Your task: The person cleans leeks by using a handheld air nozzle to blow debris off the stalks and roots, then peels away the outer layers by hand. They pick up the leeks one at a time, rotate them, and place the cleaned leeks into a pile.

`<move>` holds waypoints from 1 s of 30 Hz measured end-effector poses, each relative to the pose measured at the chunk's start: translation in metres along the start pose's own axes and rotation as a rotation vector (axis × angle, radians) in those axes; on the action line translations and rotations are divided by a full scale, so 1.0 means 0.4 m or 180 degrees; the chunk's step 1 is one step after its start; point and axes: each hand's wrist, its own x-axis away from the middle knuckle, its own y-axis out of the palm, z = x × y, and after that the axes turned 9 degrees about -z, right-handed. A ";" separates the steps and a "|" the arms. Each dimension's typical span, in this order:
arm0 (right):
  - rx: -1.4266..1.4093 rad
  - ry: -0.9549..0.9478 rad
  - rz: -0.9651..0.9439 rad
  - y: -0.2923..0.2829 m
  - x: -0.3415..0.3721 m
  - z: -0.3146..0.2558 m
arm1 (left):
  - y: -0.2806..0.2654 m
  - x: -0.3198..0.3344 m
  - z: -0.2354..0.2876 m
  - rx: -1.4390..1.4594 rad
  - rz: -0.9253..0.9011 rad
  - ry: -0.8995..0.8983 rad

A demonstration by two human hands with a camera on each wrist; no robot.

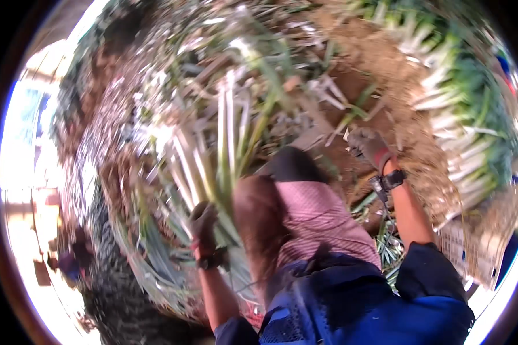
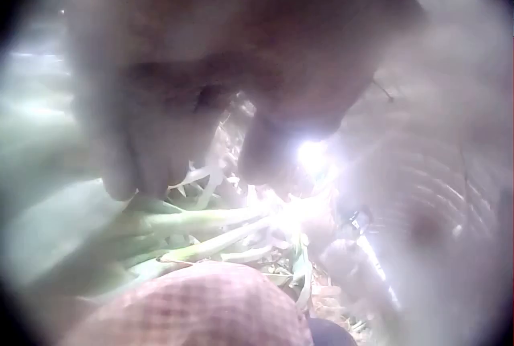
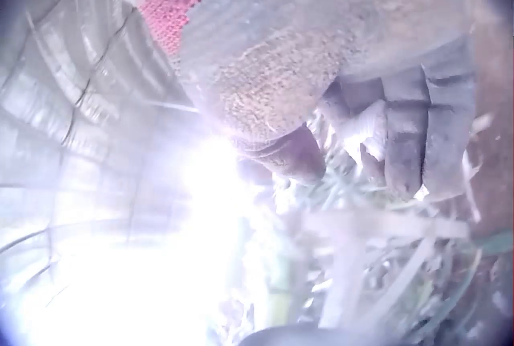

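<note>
My left hand (image 1: 204, 221), in a dark work glove, is over the green leaf ends of a bunch of leeks (image 1: 227, 138) beside my knee. In the left wrist view its fingers point down, thumb apart, with leek stalks (image 2: 205, 241) just beyond the fingertips. My gloved right hand (image 1: 365, 146) hovers over the littered soil to the right of my knees. Its fingers (image 3: 405, 137) bend loosely in the right wrist view, the thumb apart from them. A small pale scrap (image 3: 365, 131) shows between thumb and fingers; whether it is held I cannot tell.
A long row of trimmed leeks (image 1: 457, 126), white ends inward, lies along the right. Peeled leaves and scraps (image 1: 207, 52) heap up ahead. Bare brown soil (image 1: 380, 63) lies between heap and row. A printed carton (image 1: 472, 247) stands at lower right.
</note>
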 end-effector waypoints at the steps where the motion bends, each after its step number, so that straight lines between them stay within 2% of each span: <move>1: -0.0195 -0.0106 -0.0344 0.063 -0.020 -0.070 | 0.019 0.017 0.013 -0.0192 0.0224 0.0083; 3: -0.0394 -0.0168 -0.0738 0.161 -0.060 -0.167 | 0.040 0.006 0.011 -0.0367 0.0321 0.0167; 7: 0.1501 -0.0911 -0.0804 0.439 -0.132 -0.308 | 0.036 -0.077 -0.015 -0.0060 0.0043 0.0273; 8: 0.1721 -0.0627 -0.1001 0.490 -0.143 -0.352 | 0.035 -0.109 -0.012 -0.0758 0.0032 0.0246; 10: 0.1720 -0.0343 -0.0831 0.584 -0.245 -0.329 | 0.065 -0.163 -0.033 -0.0531 0.0173 0.0343; 11: 0.1602 -0.0384 -0.0683 0.626 -0.254 -0.346 | 0.076 -0.183 -0.022 -0.0745 0.0000 0.0663; 12: 0.1487 -0.0427 -0.0530 0.659 -0.263 -0.362 | 0.094 -0.193 0.006 -0.0831 -0.0066 0.0499; 13: 0.1627 -0.0626 -0.0199 0.685 -0.317 -0.329 | 0.130 -0.188 0.041 -0.0590 0.0076 0.0401; 14: 0.1646 -0.0610 -0.0203 0.696 -0.366 -0.304 | 0.152 -0.192 0.063 -0.0349 0.0217 0.0300; 16: 0.1598 -0.0260 0.0106 0.707 -0.441 -0.263 | 0.132 -0.299 -0.056 -0.1744 0.0345 0.0864; 17: 0.1372 -0.0461 0.0209 0.712 -0.447 -0.245 | 0.143 -0.291 -0.035 -0.2165 0.0380 0.0875; 18: 0.1394 -0.0455 0.0207 0.725 -0.433 -0.260 | 0.152 -0.290 -0.013 -0.2853 0.0312 0.0545; 22: 0.1683 -0.0226 0.0053 0.774 -0.461 -0.266 | 0.179 -0.301 -0.015 -0.3521 0.0270 0.0717; 25: 0.1630 -0.0111 -0.0131 0.801 -0.510 -0.257 | 0.172 -0.305 0.025 -0.3222 0.0010 0.0332; 26: 0.1656 -0.0162 0.0077 0.817 -0.492 -0.282 | 0.164 -0.302 0.047 -0.3101 -0.0183 0.0257; 28: 0.1191 -0.0211 0.0098 0.832 -0.487 -0.300 | 0.146 -0.285 0.086 -0.2909 -0.0353 0.0131; 29: 0.1061 0.0104 -0.0085 0.833 -0.510 -0.301 | 0.135 -0.275 0.086 -0.2710 -0.0544 0.0024; 30: 0.0488 0.0350 -0.0344 0.839 -0.525 -0.296 | 0.120 -0.271 0.067 -0.2715 -0.0533 -0.0006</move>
